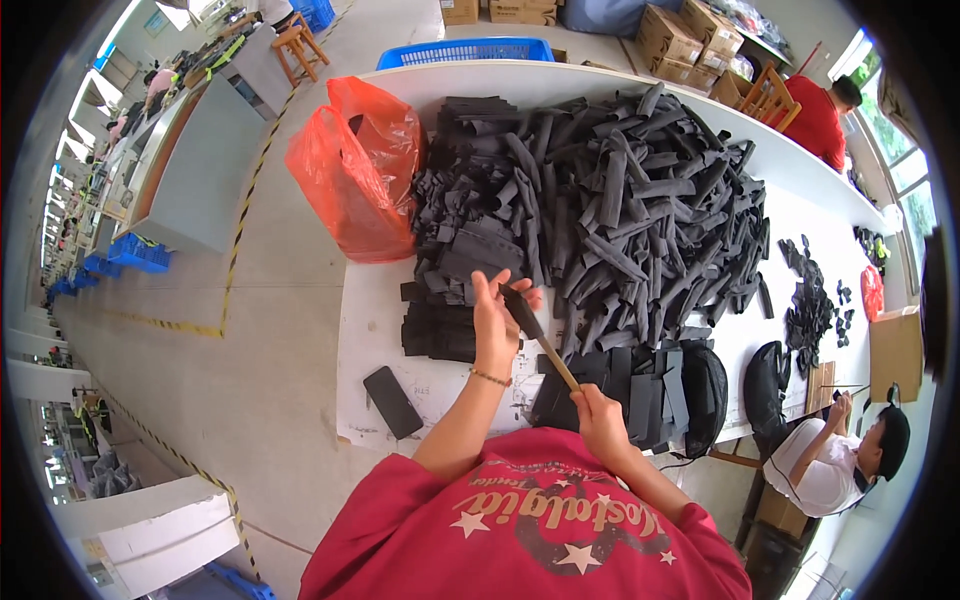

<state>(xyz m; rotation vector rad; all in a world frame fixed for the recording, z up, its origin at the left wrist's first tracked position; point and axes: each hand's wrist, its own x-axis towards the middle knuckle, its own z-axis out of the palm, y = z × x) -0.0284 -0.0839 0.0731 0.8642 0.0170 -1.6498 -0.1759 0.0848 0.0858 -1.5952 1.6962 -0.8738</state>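
Observation:
My right hand (602,420) is closed around the lower end of a thin light-brown stick (560,368). The stick slants up and left, and its far part is covered by a black fabric piece (522,312). My left hand (496,325), palm partly showing, has its fingers around the top of that piece. Just beyond it lies a heap of small, flat black fabric pieces (465,215). A larger mound of rolled black fabric tubes (650,200) spreads to the right. Neat stacks of flat black pieces (438,332) sit next to my left wrist.
A red plastic bag (360,170) stands at the table's left edge, a dark phone (392,402) nearer me. Black strips (610,390) and a black pouch (706,392) lie at right. Another person (835,455) sits beyond. A blue basket (465,50) is behind the table.

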